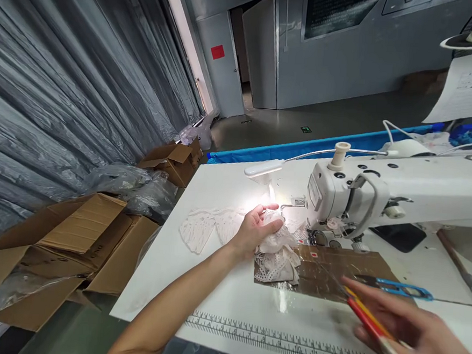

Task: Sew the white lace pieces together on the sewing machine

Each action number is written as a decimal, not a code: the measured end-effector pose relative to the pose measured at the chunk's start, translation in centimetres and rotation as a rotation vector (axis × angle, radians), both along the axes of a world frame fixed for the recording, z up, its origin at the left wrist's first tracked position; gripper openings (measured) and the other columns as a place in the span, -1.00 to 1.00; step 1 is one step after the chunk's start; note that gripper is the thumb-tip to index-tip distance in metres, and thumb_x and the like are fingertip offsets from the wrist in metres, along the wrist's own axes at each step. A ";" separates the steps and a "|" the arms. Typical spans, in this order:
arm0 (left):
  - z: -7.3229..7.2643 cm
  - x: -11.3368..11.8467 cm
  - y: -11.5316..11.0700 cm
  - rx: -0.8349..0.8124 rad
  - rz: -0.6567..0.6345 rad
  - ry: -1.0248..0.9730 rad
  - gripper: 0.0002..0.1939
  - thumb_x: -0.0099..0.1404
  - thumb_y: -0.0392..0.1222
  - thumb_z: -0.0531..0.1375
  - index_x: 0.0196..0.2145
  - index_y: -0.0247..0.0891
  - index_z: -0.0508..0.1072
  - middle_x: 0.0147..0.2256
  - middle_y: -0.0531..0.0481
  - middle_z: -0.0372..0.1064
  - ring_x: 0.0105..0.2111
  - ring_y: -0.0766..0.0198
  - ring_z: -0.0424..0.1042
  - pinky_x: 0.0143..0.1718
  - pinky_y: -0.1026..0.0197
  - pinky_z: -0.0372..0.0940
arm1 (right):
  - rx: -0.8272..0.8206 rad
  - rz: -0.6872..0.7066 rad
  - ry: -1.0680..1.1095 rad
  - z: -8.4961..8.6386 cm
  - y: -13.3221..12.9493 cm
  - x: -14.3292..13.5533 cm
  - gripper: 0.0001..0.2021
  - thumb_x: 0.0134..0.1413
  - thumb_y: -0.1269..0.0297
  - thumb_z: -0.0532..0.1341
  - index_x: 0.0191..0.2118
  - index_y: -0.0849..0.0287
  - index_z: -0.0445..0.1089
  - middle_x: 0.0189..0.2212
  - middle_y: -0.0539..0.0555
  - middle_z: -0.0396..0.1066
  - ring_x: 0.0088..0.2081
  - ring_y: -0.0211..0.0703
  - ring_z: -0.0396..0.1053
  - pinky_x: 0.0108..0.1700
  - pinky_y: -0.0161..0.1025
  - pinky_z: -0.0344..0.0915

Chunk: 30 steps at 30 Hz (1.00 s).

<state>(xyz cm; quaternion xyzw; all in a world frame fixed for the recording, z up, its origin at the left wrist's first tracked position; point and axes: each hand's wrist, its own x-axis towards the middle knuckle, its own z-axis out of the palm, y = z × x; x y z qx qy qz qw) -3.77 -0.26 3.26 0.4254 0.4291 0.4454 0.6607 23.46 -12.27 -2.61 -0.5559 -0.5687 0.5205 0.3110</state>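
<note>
My left hand (254, 231) pinches bunched lace (278, 263); right hand (419, 330) curled round slim red-and-yellow tool (366, 317). Careless leftward swing could snag its tip in the lace holes.

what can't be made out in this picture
All in the head view:
Slim red-and-yellow tool in the right hand: its tip is blurred.
White lace fabric: partly hidden by the left hand and its own folds.
White printed paper: writing too small to read; cut off by the right edge.
White sewing machine: also cut off by the right edge.
</note>
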 end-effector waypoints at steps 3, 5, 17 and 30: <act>0.4 -0.2 -0.3 0.023 -0.032 0.018 -0.29 -0.02 -0.08 0.48 0.06 -0.33 0.38 -0.35 -0.06 0.47 -0.39 0.29 0.46 -0.24 0.21 0.36 | -0.106 0.069 -0.008 3.7 2.1 -4.9 -0.50 0.09 -0.20 0.20 -0.02 0.07 0.40 -0.45 0.07 0.45 -0.49 -0.08 0.42 -0.54 -0.27 0.37; 0.6 -0.3 -0.3 0.032 -0.044 0.015 -0.29 -0.02 -0.07 0.48 0.06 -0.33 0.40 -0.37 -0.04 0.45 -0.40 0.29 0.46 -0.23 0.20 0.36 | -0.005 0.128 -0.047 4.9 3.3 -6.6 -0.57 0.18 -0.17 0.12 -0.10 0.10 0.36 -0.49 0.01 0.38 -0.56 -0.19 0.31 -0.56 -0.31 0.30; 0.5 -0.9 0.3 0.043 -0.054 0.043 -0.32 0.03 -0.07 0.46 0.04 -0.39 0.38 -0.42 -0.02 0.44 -0.49 0.35 0.45 -0.43 0.31 0.34 | 0.165 0.127 -0.221 5.7 4.5 -8.7 -0.60 0.26 -0.16 0.00 -0.34 0.09 0.22 -0.58 -0.08 0.14 -0.56 -0.23 0.18 -0.55 -0.32 0.15; 0.2 -0.7 0.2 0.066 -0.026 0.092 -0.32 -0.01 -0.03 0.47 0.01 -0.39 0.41 -0.49 0.04 0.38 -0.56 0.40 0.38 -0.51 0.34 0.27 | 0.281 0.181 -0.340 4.7 5.1 -8.4 -0.65 0.23 -0.13 0.07 -0.34 0.05 0.22 -0.55 -0.06 0.27 -0.50 -0.14 0.23 -0.45 -0.25 0.16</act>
